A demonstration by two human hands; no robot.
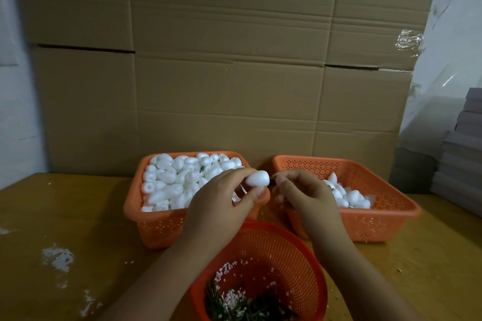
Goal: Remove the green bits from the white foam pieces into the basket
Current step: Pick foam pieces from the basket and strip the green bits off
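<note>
- Foam piece (pixel 257 178), white, smooth and egg-shaped, is pinched between the thumb and fingertips of the left hand (pixel 224 206), its narrow end turned toward the right hand (pixel 305 194) so that the green bit can be reached.
- A green bit (pixel 273 178), thin and dark, is just visible at the tip of the foam piece, where it is nipped by the curled thumb and forefinger of the right hand; the other fingers of that hand are folded in.
- Both hands are held directly above the far rim of the round basket (pixel 307 255), evidently so that pulled bits can fall straight in.
- The round basket, fine orange plastic mesh, already holds a tangle of green stems (pixel 242 305) mixed with white crumbs.
- Beyond and under the left hand stands a rectangular perforated orange basket (pixel 156 229), heaped with white foam pieces; it is judged to be the supply.
- Beyond the right hand a second orange basket (pixel 378 221) of the same kind holds only a few foam pieces, probably the cleaned ones.
- White crumbs are scattered on the wooden table (pixel 78 216) to the left of the left arm.
</note>
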